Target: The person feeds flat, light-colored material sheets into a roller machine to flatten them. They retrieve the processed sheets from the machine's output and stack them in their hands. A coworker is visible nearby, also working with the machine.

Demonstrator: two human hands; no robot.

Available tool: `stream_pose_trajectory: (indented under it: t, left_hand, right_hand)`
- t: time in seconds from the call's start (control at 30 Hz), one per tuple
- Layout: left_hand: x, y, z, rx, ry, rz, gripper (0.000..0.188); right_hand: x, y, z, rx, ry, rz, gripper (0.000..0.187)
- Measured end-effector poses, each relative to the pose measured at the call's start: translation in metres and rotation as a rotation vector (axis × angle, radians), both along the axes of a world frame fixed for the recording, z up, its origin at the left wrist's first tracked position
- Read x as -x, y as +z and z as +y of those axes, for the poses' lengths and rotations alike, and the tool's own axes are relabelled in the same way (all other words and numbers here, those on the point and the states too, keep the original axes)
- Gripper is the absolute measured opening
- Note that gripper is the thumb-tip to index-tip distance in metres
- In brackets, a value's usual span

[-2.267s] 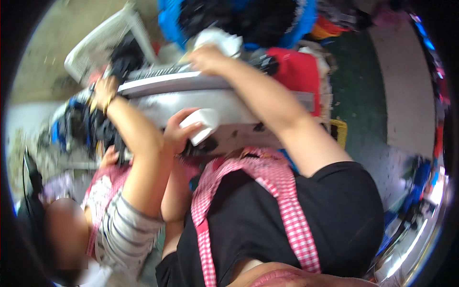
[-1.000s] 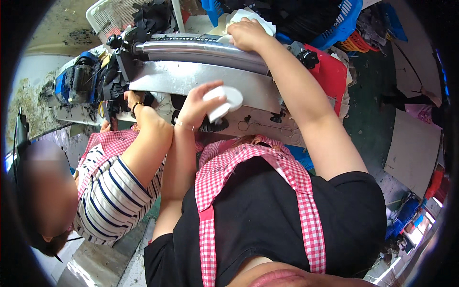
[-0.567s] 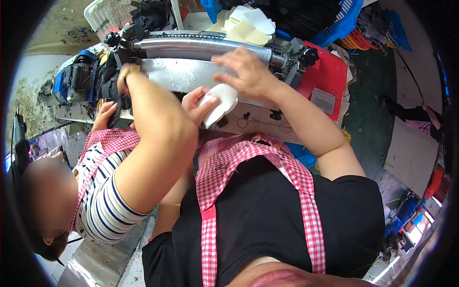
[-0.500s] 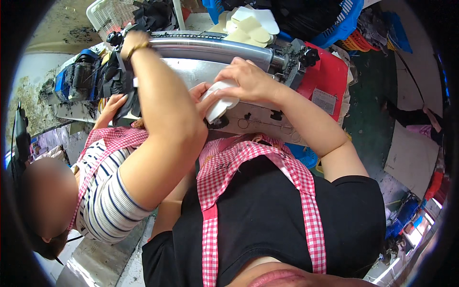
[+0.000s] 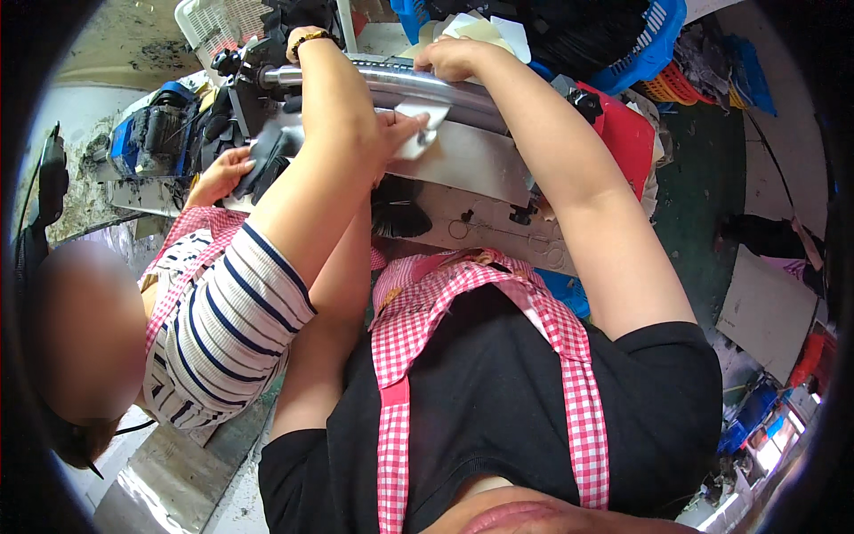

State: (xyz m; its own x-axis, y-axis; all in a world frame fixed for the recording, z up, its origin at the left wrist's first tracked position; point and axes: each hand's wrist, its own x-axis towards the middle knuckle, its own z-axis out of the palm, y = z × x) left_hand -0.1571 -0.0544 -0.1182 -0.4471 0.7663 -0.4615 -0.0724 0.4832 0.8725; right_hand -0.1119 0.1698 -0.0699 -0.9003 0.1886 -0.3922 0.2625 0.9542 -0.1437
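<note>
My left hand is closed on a small stack of white cut pieces, held over the metal plate in front of the roller. The co-worker's raised arm partly covers my left forearm and wrist. My right hand is reached over the roller's far side, its fingers curled down beside the pile of white and cream pieces. Whatever its fingertips hold, if anything, is hidden. At my left, a co-worker's hand holds dark flat pieces; the other hand is at the roller's left end.
A blue basket with black material stands behind the machine, and a white basket is at the far left. The machine's red side panel is on the right. Scissors lie at its front edge. A blue motor sits on the left.
My right hand has left the white pieces and moved up and away over the roller. My left hand keeps the stack. The co-worker's raised arm has shifted right.
</note>
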Motion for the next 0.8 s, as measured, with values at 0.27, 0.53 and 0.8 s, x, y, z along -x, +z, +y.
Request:
stream_pose_trajectory:
  t: [0.27,0.53,0.8]
  left_hand:
    - [-0.048,-0.007,-0.097,-0.315,0.049,-0.458,0.041]
    - [-0.022,-0.027,-0.064,0.122,0.097,-0.062,0.04]
    - [0.002,0.001,0.01,-0.087,0.182,0.196,0.02]
  right_hand:
    - [-0.099,0.028,-0.062,-0.109,0.083,0.733,0.009]
    - [-0.101,0.011,-0.061,-0.147,0.016,0.851,0.019]
    - [0.016,0.011,-0.015,0.007,-0.05,-0.048,0.034]
